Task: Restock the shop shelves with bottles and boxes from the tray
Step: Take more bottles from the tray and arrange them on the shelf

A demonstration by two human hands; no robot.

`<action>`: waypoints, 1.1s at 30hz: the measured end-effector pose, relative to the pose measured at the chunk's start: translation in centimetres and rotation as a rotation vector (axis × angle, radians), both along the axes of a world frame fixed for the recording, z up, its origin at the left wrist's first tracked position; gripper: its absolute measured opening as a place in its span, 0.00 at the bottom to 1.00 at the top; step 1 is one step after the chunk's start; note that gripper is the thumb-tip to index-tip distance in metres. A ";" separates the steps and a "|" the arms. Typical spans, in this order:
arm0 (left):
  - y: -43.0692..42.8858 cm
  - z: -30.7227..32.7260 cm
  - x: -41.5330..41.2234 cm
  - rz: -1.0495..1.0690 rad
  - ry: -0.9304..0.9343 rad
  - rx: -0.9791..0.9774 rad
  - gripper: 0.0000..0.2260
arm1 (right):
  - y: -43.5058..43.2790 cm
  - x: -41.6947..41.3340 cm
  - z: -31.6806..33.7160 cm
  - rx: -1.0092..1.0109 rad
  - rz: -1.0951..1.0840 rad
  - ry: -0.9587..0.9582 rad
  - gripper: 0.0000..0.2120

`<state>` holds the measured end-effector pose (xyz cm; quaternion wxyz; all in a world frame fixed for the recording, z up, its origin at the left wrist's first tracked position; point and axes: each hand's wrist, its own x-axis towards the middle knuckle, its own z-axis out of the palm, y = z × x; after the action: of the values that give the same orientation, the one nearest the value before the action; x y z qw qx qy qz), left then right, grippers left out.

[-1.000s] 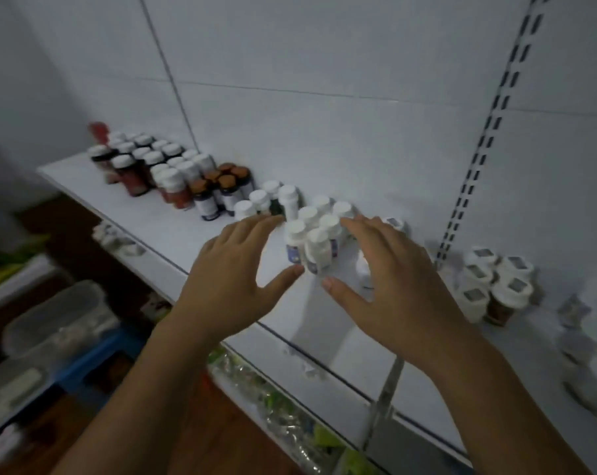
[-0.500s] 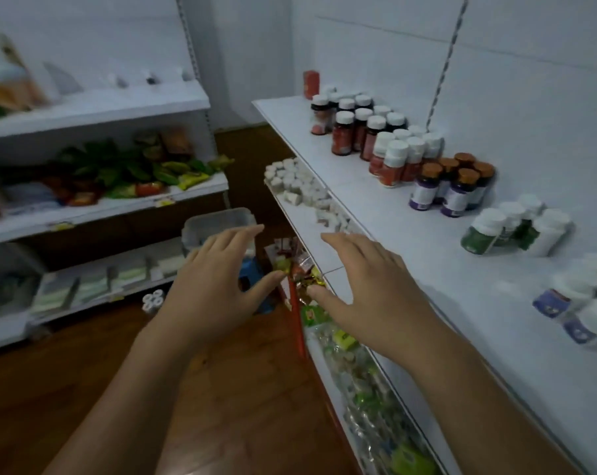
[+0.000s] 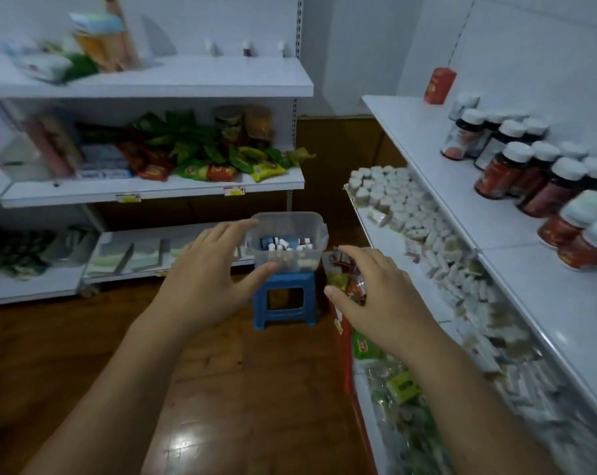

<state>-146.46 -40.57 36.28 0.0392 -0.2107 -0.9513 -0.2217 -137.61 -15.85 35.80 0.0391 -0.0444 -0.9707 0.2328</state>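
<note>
Left hand point(image 3: 208, 279) and right hand point(image 3: 382, 296), fingers spread and empty, now flank the tray point(image 3: 286, 214) just beyond them, its contents blurred.

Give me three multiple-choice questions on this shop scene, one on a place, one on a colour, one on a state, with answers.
1. The tray stands on: A the floor; B a blue stool; C a shelf.
2. The shelved bottles' caps are: A white; B green; C black.
3. The left hand and right hand are: A gripping bottles; B lifting the tray; C open and empty.
Answers: 1 B, stool legs show beneath the tray; 2 A, every cap in view is white; 3 C, fingers spread, holding nothing.
</note>
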 end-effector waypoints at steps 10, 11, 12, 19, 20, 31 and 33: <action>4.6 -3.0 -16.1 0.052 -0.100 0.091 0.34 | 4.6 -19.4 -6.0 -0.137 0.125 -0.052 0.30; 5.1 -3.3 -17.7 0.065 -0.112 0.090 0.33 | 5.3 -21.4 -6.6 -0.161 0.120 -0.065 0.30; 5.7 -3.8 -19.1 0.073 -0.124 0.093 0.32 | 6.0 -23.4 -7.4 -0.180 0.114 -0.078 0.29; 8.2 -9.7 -28.9 0.096 -0.258 0.080 0.27 | 10.2 -34.6 -12.9 -0.304 0.028 -0.213 0.25; 8.4 -10.9 -30.4 0.085 -0.290 0.079 0.27 | 10.6 -35.9 -13.9 -0.319 0.003 -0.234 0.25; 11.5 -28.8 -49.6 0.013 -0.713 0.017 0.20 | 9.2 -50.1 -29.1 -0.491 -0.255 -0.626 0.21; 12.3 -32.6 -52.8 0.006 -0.775 -0.053 0.20 | 9.0 -52.4 -31.9 -0.503 -0.277 -0.708 0.17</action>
<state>-199.22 -28.29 3.70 -0.3280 -0.1093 -0.9016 -0.2599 -189.97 -6.87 3.93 -0.2765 -0.2589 -0.8225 0.4242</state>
